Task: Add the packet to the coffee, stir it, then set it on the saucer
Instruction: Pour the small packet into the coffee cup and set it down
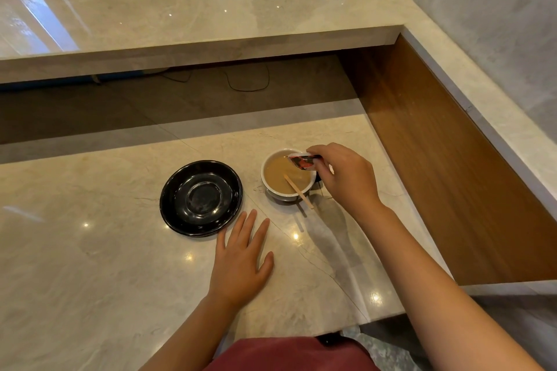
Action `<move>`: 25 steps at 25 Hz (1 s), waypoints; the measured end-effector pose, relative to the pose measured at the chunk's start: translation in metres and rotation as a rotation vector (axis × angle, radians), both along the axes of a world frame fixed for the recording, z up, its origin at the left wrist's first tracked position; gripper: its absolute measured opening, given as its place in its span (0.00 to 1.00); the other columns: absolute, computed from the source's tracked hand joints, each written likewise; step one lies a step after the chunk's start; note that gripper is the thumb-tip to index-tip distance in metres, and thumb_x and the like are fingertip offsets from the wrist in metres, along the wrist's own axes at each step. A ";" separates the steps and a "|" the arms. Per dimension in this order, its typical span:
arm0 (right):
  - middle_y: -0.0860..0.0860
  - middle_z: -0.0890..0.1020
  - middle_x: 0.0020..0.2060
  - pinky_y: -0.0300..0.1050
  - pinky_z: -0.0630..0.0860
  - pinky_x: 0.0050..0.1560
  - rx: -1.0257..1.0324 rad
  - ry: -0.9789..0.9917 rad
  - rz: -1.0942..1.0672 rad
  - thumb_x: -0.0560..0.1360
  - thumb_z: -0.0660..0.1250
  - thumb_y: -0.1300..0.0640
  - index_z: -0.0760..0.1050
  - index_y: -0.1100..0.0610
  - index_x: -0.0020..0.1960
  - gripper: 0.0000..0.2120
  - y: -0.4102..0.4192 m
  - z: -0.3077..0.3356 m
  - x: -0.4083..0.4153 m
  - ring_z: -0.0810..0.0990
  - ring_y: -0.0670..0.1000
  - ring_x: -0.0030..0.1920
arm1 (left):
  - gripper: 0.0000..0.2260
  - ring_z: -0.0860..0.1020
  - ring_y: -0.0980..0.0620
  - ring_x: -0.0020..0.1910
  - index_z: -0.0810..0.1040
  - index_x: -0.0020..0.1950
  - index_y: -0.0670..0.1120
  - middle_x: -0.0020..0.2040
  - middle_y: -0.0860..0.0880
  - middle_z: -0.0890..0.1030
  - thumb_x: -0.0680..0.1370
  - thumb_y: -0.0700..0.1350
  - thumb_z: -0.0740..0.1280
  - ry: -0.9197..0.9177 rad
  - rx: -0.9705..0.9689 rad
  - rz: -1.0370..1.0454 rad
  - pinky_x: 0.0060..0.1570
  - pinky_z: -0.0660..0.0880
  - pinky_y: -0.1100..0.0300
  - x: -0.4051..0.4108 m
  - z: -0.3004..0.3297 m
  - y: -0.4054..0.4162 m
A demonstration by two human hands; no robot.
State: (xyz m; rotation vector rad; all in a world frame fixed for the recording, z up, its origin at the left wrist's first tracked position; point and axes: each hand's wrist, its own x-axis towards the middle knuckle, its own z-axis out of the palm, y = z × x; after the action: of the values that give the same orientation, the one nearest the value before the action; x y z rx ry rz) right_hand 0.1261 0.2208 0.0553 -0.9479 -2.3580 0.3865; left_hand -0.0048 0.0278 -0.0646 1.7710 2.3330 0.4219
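One packet (302,161) in right hand (343,178) over one cup (287,175); one saucer (201,197).

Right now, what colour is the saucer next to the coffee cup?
Glossy black. The saucer shows best in the head view, empty, left of the white cup.

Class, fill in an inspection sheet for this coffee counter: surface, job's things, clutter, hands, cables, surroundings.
Surface: glossy beige marble counter, lights reflected.
Job's things: white ceramic cup of milky coffee with wooden stir stick leaning inside; red-and-white packet tipped over cup; empty black round saucer left of cup, apart.
Clutter: nothing seen.
Hands: right hand pinches packet; left hand flat on counter, open.
Cables: thin black cable on lower ledge.
Surroundings: raised marble shelf, wooden side panel.
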 end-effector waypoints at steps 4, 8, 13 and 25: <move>0.53 0.83 0.44 0.34 0.72 0.40 -0.335 0.196 -0.155 0.74 0.64 0.61 0.79 0.58 0.50 0.07 -0.003 -0.009 0.000 0.78 0.50 0.44 | 0.26 0.45 0.52 0.74 0.56 0.75 0.53 0.76 0.47 0.55 0.77 0.59 0.52 0.003 0.005 -0.003 0.69 0.41 0.45 0.000 -0.001 0.000; 0.51 0.82 0.39 0.36 0.74 0.40 -0.678 0.489 -0.301 0.74 0.65 0.63 0.80 0.57 0.46 0.05 -0.006 -0.011 0.010 0.78 0.47 0.40 | 0.26 0.46 0.51 0.74 0.57 0.75 0.53 0.76 0.47 0.55 0.77 0.59 0.52 0.005 0.001 -0.002 0.70 0.44 0.43 -0.001 -0.001 0.000; 0.52 0.82 0.35 0.35 0.78 0.34 -1.073 0.810 -0.351 0.75 0.63 0.65 0.75 0.58 0.47 0.04 -0.016 -0.017 0.026 0.80 0.46 0.33 | 0.26 0.48 0.49 0.74 0.58 0.74 0.52 0.76 0.47 0.57 0.77 0.59 0.52 0.013 0.002 -0.007 0.69 0.47 0.41 -0.001 -0.001 0.000; 0.55 0.79 0.34 0.36 0.71 0.26 -1.057 0.641 -0.509 0.77 0.61 0.62 0.76 0.58 0.45 0.06 -0.009 -0.026 0.101 0.78 0.46 0.28 | 0.26 0.52 0.48 0.74 0.61 0.73 0.50 0.74 0.44 0.61 0.76 0.57 0.54 0.023 0.020 -0.015 0.69 0.51 0.40 0.000 0.000 0.001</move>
State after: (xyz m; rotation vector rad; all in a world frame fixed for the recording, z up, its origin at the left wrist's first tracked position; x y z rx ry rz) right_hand 0.2271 0.2118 0.0292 -1.5085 -1.1767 1.5154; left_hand -0.0048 0.0287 -0.0647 1.8105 2.3372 0.4261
